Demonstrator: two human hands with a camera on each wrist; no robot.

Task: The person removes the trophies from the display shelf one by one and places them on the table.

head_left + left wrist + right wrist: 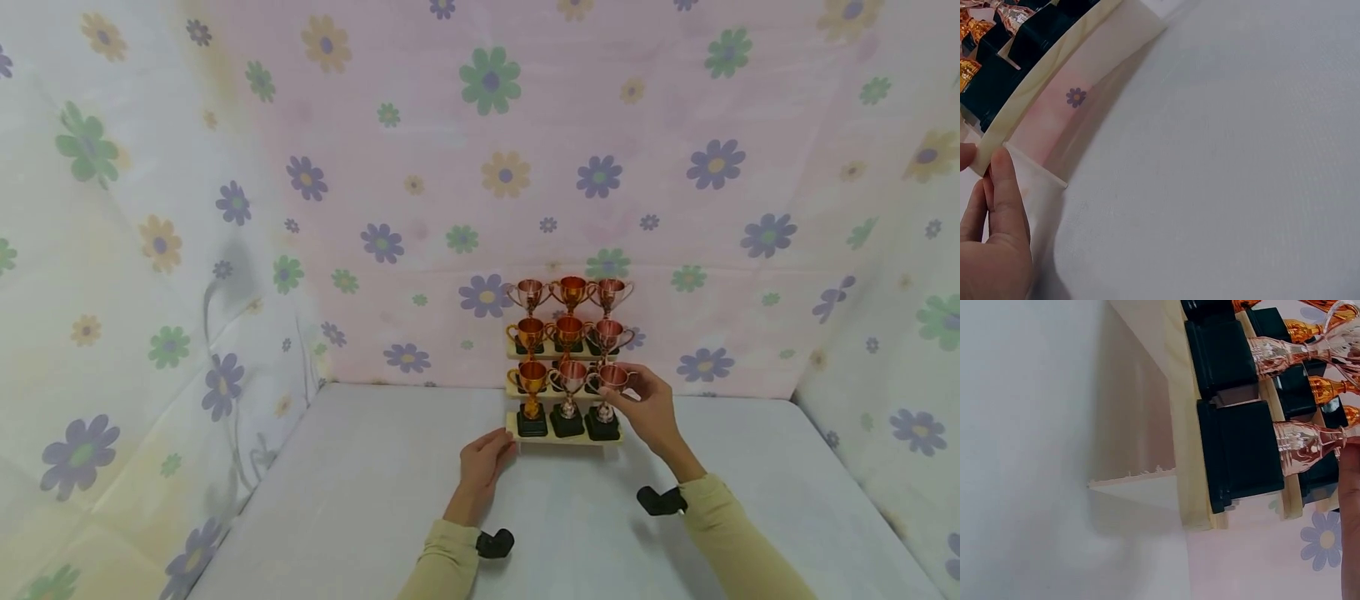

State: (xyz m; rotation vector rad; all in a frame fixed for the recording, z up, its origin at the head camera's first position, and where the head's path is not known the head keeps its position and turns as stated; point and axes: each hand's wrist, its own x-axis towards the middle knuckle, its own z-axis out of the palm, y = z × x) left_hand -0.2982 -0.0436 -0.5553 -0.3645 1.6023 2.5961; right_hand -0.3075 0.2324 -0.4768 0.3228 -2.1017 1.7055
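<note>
A tiered stand (512,425) with pale boards holds small trophy cups on dark square bases. My right hand (652,408) grips the cup of the rose-gold trophy (603,425) at the right end of the lowest tier. In the right wrist view, that trophy's base (1244,453) is on the board, close to its end, and only part of my hand (1350,519) shows. My left hand (482,461) pinches the lowest board's left front corner. The left wrist view shows its thumb and fingers at the board (1007,119).
Beside the held one stand a rose-gold trophy (567,419) and a gold trophy (532,422). Two higher tiers carry more gold and rose-gold cups. A flowered cloth (405,317) hangs behind the stand and at both sides of the white table (360,492).
</note>
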